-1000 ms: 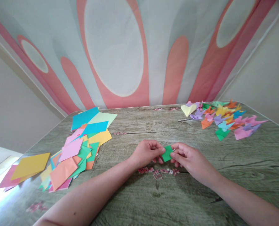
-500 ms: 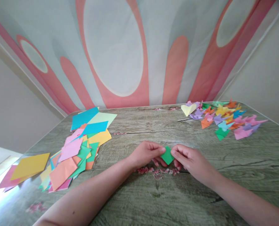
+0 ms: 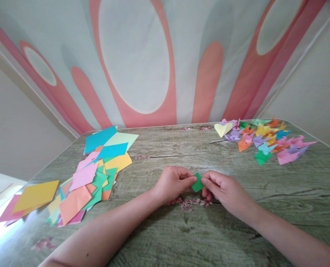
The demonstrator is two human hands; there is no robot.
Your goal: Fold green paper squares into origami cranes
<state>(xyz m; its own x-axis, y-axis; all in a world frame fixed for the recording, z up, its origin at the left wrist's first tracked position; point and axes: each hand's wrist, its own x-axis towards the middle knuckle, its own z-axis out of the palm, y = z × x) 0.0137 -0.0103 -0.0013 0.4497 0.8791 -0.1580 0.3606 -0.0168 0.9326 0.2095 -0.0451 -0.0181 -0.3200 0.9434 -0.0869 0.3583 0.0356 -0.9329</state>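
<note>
A small folded green paper (image 3: pixel 198 183) sits between my two hands just above the wood-grain table (image 3: pixel 165 230). My left hand (image 3: pixel 173 183) pinches its left side with thumb and fingers closed. From the other side, my right hand (image 3: pixel 223 190) pinches its right edge, fingers curled. Most of the paper is hidden by the fingertips.
A loose heap of coloured square sheets (image 3: pixel 94 174) lies at the left, with a yellow sheet (image 3: pixel 36 194) near the table's left edge. Several folded paper figures (image 3: pixel 262 142) are scattered at the back right. A patterned pink and white cloth (image 3: pixel 153 63) hangs behind the table.
The green paper has turned slightly between my fingers and looks smaller now. Both hands have stayed in about the same place.
</note>
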